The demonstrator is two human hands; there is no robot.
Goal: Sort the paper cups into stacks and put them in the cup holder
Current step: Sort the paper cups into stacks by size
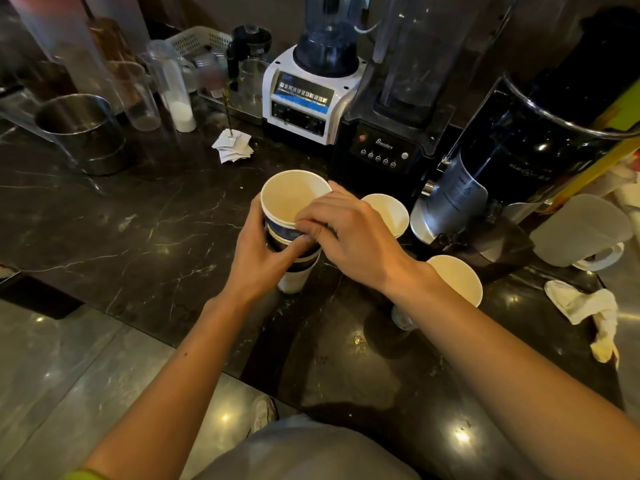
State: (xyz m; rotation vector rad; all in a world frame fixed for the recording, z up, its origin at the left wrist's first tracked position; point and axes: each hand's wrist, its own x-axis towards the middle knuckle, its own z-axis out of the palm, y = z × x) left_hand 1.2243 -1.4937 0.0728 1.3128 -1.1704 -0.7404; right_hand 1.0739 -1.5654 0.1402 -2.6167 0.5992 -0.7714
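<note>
now my left hand (258, 258) wraps the stack of cups (287, 199) at the counter (138, 220) while my right hand (349, 237) pinches its top rim; i'd press straight down, keeping it level

The one camera sits on my head and looks forward and steeply down over the dark counter (138, 220). My forearms run up from the bottom edge to my left hand (258, 258) and right hand (346, 233), which meet on the cups (287, 199), close, at the frame's middle. The black blender (381, 147) stands farther off, toward the top. The wide lens bends the edges, and at lower left it takes in the floor (69, 375) and my shoe (263, 412).
</note>
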